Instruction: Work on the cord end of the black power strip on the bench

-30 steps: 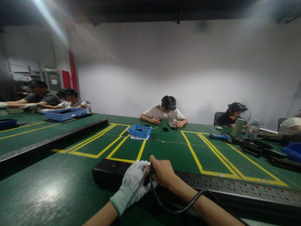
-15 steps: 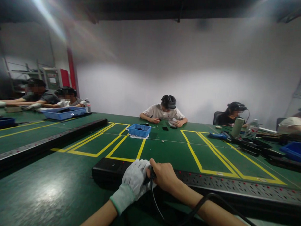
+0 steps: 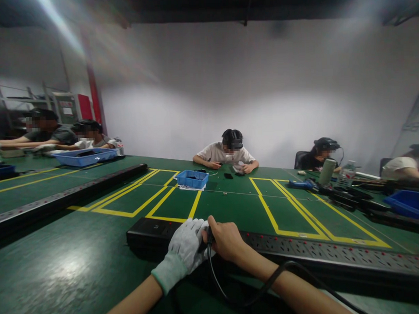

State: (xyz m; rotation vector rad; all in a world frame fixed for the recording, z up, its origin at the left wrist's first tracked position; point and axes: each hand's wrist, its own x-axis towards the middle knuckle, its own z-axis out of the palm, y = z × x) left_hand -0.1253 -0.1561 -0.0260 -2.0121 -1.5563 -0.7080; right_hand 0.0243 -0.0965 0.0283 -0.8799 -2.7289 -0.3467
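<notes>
A long black power strip [image 3: 146, 232] with rows of outlets and red dots lies across the near side of the green table. My left hand [image 3: 187, 242], in a whitish work glove, is closed over the strip near its left end. Close against those fingers, my bare right hand [image 3: 228, 239] grips a black plug [image 3: 210, 235] at the strip's upper face. From the plug a black cable [image 3: 214, 280] hangs down and loops over my right forearm. My fingers hide the plug's front, so I cannot tell how far it is in.
Another power strip [image 3: 73, 191] lies at the left. A small blue bin [image 3: 193, 180] stands mid-table among yellow tape lines; a larger blue tray [image 3: 86, 157] is at far left. Bottles, tools and a blue bin [image 3: 412, 207] crowd the right. Several people sit around the table.
The whole view has shifted slightly. Both hands keep the same hold on the strip and the plug.
</notes>
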